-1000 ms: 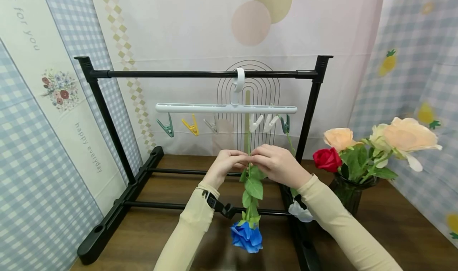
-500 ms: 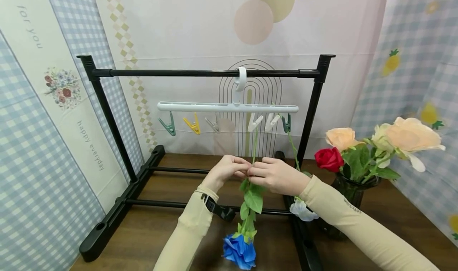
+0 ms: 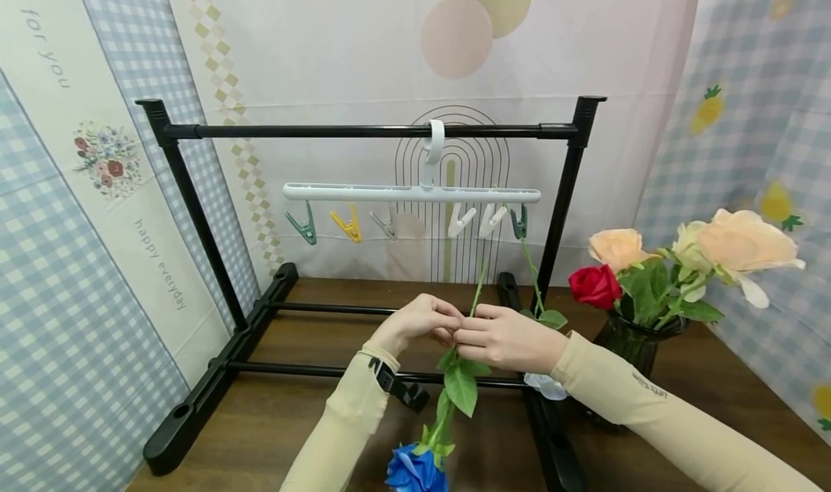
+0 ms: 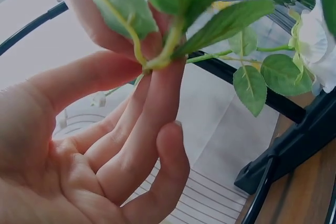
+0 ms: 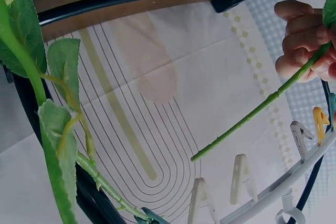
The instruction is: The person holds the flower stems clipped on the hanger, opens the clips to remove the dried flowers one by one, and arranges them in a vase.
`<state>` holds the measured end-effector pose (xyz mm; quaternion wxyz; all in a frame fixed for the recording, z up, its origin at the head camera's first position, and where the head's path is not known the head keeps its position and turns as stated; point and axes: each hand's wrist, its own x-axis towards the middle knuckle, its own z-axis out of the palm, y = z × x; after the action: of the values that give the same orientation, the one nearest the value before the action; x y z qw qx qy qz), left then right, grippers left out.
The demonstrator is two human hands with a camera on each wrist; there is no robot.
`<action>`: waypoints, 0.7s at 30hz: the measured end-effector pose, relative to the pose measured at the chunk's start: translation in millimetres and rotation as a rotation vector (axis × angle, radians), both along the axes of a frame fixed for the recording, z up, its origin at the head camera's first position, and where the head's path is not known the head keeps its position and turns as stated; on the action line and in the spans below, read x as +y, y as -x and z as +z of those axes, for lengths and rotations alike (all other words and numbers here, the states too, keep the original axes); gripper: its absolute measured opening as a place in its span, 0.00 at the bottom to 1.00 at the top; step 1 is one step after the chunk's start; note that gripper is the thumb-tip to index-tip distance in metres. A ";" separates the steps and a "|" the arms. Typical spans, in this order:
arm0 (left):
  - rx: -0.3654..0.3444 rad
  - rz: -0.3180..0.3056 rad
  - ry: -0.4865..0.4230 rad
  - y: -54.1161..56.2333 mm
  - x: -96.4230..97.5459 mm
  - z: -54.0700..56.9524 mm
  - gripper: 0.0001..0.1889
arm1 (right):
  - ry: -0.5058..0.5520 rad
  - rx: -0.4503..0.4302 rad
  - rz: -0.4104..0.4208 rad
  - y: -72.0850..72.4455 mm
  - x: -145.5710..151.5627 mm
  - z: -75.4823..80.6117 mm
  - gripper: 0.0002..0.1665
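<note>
A blue rose hangs bloom down, its bare stem end rising below the white clips. My left hand pinches the stem just above the leaves; in the left wrist view, thumb and fingertips meet there under the leaves. Touching it from the other side, my right hand holds the same stem with bent fingers. The stem end is free and apart from the clips in the right wrist view. A dark green clip holds the stem of a white rose, which hangs partly behind my right forearm.
The pale clip hanger hangs from the black rack's top bar. Green, yellow and grey clips are on its left half. At right, a dark glass vase holds peach and red roses.
Both hands have moved down with the blue rose. Its stem end has dropped from the white clips and leans right, while the bloom has swung left and lower.
</note>
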<state>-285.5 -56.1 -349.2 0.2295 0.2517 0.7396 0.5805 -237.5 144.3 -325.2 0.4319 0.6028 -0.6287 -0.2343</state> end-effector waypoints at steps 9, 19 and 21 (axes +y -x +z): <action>0.007 -0.106 -0.029 -5.9 1.8 4.5 0.16 | 0.064 -0.036 0.022 -8.3 6.0 6.1 0.26; -0.039 -0.188 -0.137 -2.8 0.7 0.6 0.17 | 0.238 -0.117 0.079 -21.7 15.8 26.3 0.21; -0.040 -0.193 -0.151 -2.5 -0.3 -2.4 0.18 | 0.291 -0.154 0.107 -24.4 17.5 32.0 0.19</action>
<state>-282.9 -56.5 -351.6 0.2794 0.3268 0.6615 0.6144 -213.1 161.7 -293.1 0.4772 0.5826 -0.6542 -0.0706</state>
